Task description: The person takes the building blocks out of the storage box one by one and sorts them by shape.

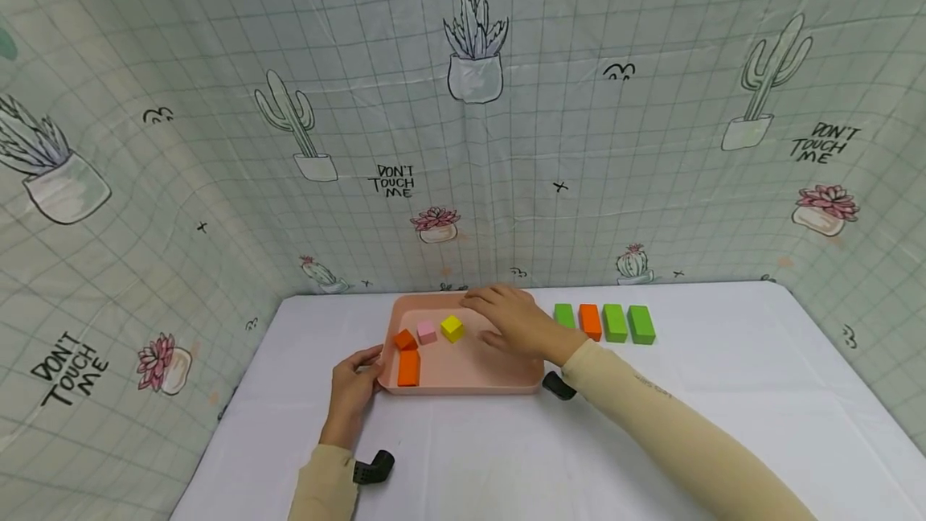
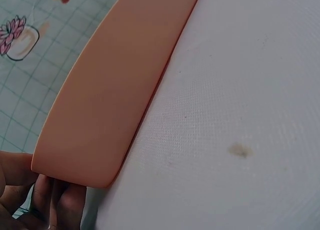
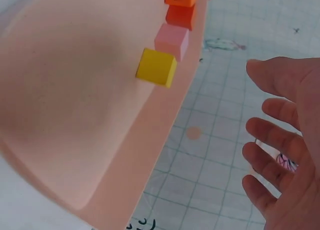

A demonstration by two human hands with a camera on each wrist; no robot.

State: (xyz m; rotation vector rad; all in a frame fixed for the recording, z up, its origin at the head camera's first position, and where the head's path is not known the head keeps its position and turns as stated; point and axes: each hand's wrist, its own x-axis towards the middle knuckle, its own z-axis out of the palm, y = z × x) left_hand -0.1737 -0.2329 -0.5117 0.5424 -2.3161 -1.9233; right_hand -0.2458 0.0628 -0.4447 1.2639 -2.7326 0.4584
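A shallow pink tray (image 1: 477,390) sits on the white table. At its left side my left hand (image 1: 354,384) grips the edge; in the left wrist view the thumb and bent fingers (image 2: 70,205) meet the tray's end. My right hand (image 1: 514,320) is over the tray's right part, fingers apart and holding nothing, as the right wrist view shows. Inside the tray are a yellow cube (image 1: 452,329), a pink cube (image 1: 427,333), a small orange block (image 1: 405,340) and a longer orange block (image 1: 408,368). The yellow cube is nearest my right hand.
Right of the tray stand several blocks in a row: a green block (image 1: 564,316), an orange block (image 1: 590,322) and more green blocks (image 1: 615,323). Behind the table (image 1: 463,457) hangs a checked cloth (image 1: 535,135) with plant drawings. Black wrist devices (image 1: 374,467) sit on both sleeves.
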